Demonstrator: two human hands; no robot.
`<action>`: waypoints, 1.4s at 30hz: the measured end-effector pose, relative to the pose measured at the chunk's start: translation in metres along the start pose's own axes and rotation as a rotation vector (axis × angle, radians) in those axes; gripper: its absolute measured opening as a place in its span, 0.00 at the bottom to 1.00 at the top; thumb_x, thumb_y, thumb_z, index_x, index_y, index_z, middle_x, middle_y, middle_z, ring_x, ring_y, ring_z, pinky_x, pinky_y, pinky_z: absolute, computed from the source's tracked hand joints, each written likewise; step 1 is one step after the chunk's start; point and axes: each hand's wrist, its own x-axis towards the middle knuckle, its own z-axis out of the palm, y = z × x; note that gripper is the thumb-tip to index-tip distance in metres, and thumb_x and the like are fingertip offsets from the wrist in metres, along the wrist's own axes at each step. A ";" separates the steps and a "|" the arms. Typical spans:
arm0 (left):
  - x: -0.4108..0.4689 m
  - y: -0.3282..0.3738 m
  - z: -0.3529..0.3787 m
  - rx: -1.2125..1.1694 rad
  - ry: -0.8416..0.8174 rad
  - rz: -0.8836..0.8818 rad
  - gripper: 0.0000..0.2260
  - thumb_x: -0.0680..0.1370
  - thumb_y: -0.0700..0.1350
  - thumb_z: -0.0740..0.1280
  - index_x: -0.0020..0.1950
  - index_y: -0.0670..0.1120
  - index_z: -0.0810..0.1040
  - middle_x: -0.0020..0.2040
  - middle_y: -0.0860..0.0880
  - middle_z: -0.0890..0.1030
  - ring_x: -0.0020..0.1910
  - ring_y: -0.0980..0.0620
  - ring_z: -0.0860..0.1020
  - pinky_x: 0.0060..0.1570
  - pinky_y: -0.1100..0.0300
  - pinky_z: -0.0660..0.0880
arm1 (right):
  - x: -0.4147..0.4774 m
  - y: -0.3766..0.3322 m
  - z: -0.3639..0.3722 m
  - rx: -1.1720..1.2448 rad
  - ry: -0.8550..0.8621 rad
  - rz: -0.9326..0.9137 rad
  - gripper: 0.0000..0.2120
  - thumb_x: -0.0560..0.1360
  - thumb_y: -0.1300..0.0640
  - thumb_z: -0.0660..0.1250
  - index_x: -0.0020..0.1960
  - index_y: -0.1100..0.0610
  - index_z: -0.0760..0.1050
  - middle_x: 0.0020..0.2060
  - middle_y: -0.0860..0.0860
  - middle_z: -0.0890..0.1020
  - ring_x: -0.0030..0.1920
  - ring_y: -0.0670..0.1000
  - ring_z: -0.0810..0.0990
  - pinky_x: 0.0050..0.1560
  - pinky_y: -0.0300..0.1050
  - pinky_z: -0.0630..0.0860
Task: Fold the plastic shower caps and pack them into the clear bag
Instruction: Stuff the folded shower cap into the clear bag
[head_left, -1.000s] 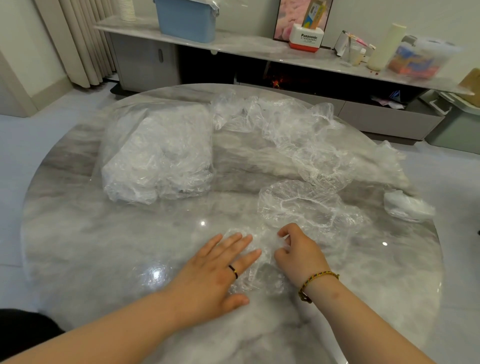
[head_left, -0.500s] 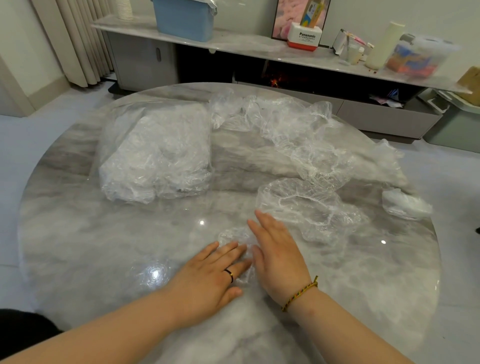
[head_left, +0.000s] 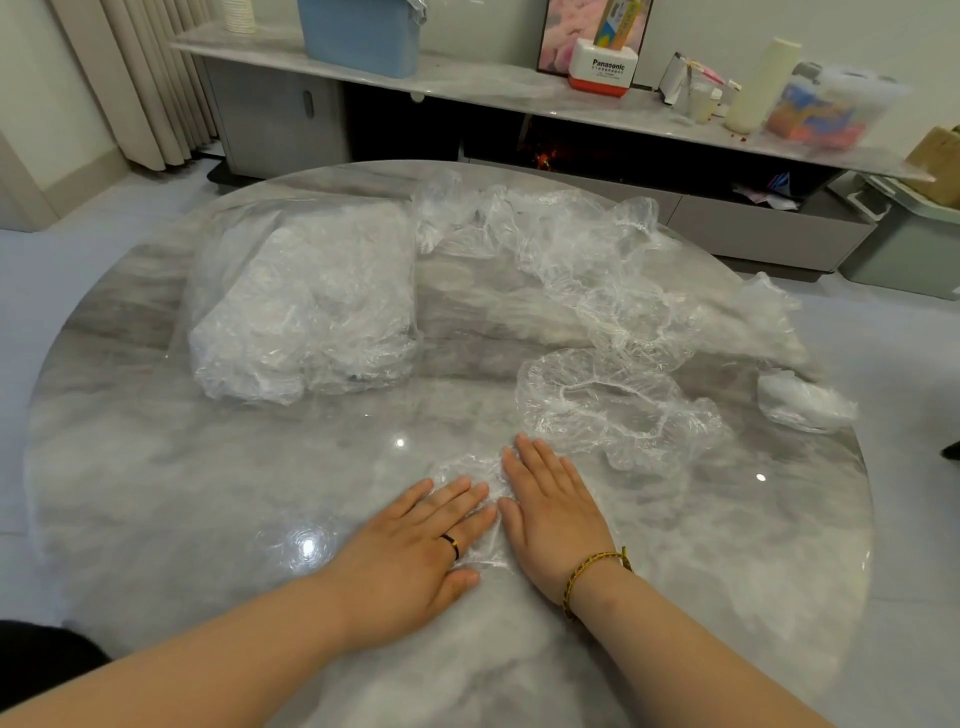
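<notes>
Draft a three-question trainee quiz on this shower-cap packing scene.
1. True or false: the left hand and right hand both press flat on one shower cap.
2. The stuffed clear bag lies: A) on the table, beyond the left hand; B) on the shelf; C) on the floor.
3. Fill in: the braided bracelet sits on the ___ wrist.
Key: 1 true; 2 A; 3 right.
</notes>
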 end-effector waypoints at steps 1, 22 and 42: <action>0.000 -0.001 -0.001 -0.010 0.014 0.009 0.32 0.81 0.55 0.37 0.58 0.50 0.80 0.59 0.51 0.80 0.59 0.54 0.77 0.66 0.59 0.51 | 0.001 -0.001 -0.001 0.004 -0.004 -0.007 0.49 0.56 0.42 0.22 0.76 0.53 0.40 0.75 0.49 0.39 0.74 0.46 0.36 0.64 0.37 0.28; 0.006 -0.042 -0.028 -0.403 -0.002 -0.088 0.29 0.70 0.45 0.46 0.70 0.56 0.66 0.72 0.62 0.62 0.70 0.65 0.58 0.54 0.86 0.44 | 0.000 -0.023 0.011 -0.059 0.414 -0.361 0.16 0.61 0.52 0.52 0.29 0.47 0.78 0.29 0.41 0.77 0.28 0.44 0.75 0.25 0.30 0.67; 0.007 -0.040 -0.019 -0.345 0.241 0.003 0.18 0.68 0.57 0.60 0.55 0.54 0.76 0.56 0.49 0.81 0.59 0.55 0.69 0.58 0.62 0.62 | 0.001 -0.009 -0.006 0.887 0.185 -0.093 0.03 0.64 0.56 0.61 0.36 0.49 0.73 0.32 0.44 0.79 0.35 0.43 0.76 0.40 0.36 0.73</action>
